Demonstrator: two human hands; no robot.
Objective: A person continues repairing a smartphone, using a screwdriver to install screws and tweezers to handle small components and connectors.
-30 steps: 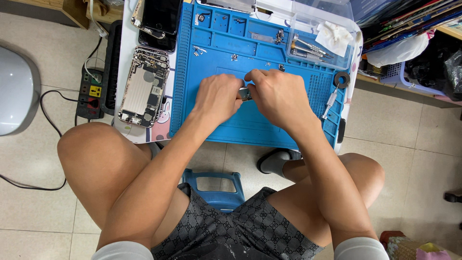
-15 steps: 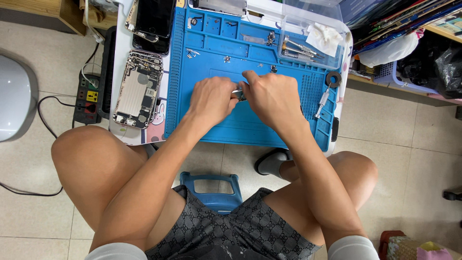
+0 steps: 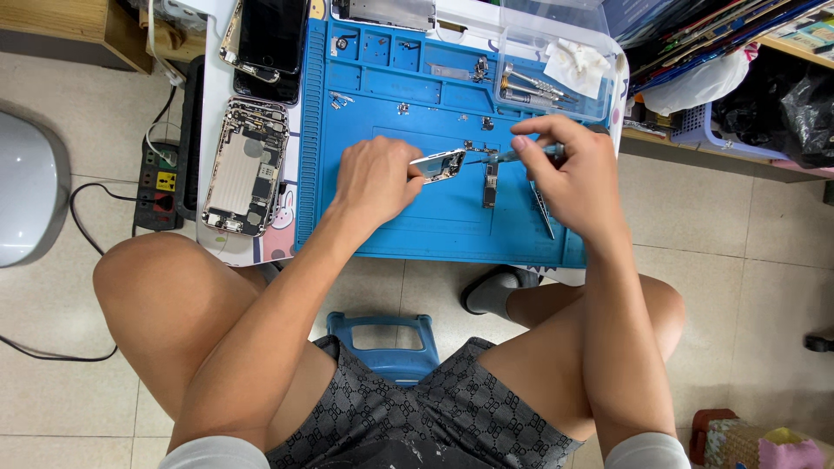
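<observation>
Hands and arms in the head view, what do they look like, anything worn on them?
The left hand and right hand are both bare: no gloves, rings, watch or wristbands show. The forearms are bare too. Pale grey short sleeves show only at the frame's bottom edge, at the upper arms.

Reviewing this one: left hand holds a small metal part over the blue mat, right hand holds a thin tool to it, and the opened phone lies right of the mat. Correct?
Not quite. In the head view the opened phone lies left of the blue mat, not right. The left hand does hold the small metal part, and the right hand the thin tool.
</observation>
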